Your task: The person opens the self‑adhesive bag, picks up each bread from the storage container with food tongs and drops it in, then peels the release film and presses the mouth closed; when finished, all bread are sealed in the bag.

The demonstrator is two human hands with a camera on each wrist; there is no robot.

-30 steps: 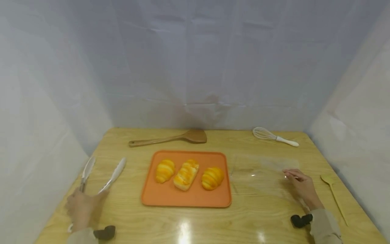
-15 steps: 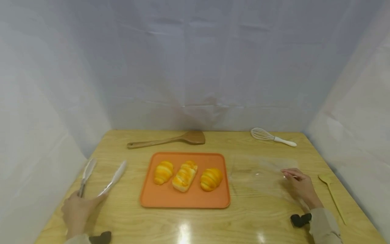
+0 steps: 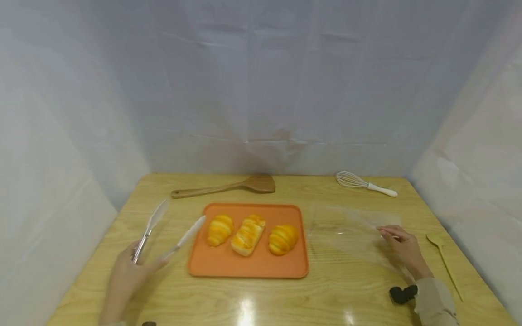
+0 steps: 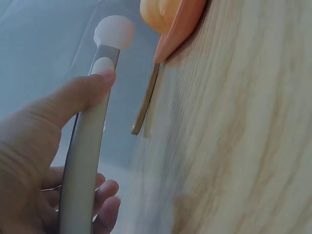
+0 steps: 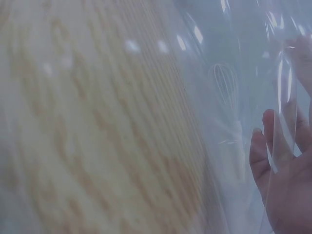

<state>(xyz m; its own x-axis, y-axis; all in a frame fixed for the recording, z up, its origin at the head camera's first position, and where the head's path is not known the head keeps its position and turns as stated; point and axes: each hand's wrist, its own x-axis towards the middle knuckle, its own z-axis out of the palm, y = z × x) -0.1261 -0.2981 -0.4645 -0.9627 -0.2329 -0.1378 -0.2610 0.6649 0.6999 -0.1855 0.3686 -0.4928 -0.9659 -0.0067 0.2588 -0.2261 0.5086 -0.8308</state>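
Note:
My left hand [image 3: 127,277] holds a pair of metal tongs [image 3: 147,233] with pale tips, their arms spread wide. In the left wrist view its thumb lies along one arm of the tongs [image 4: 87,146], other fingers curled behind. One tip overlaps the left edge of the orange tray [image 3: 244,268] in the head view. On that tray lie two croissants, one at left [image 3: 220,230] and one at right [image 3: 282,239], with a small bread loaf [image 3: 248,235] between them. At the right, my right hand [image 3: 403,250] pinches the edge of a clear plastic bag [image 3: 344,231].
A wooden turner [image 3: 261,184] lies behind the tray. Towards the back right is a whisk [image 3: 352,179] with a white handle. Beyond my right hand a yellow spoon [image 3: 446,265] lies near the table edge. Pale sheets [image 3: 265,90] enclose the table.
My left hand has lifted the tongs and carried them right, to the tray's left edge. The right hand stays in place with the bag.

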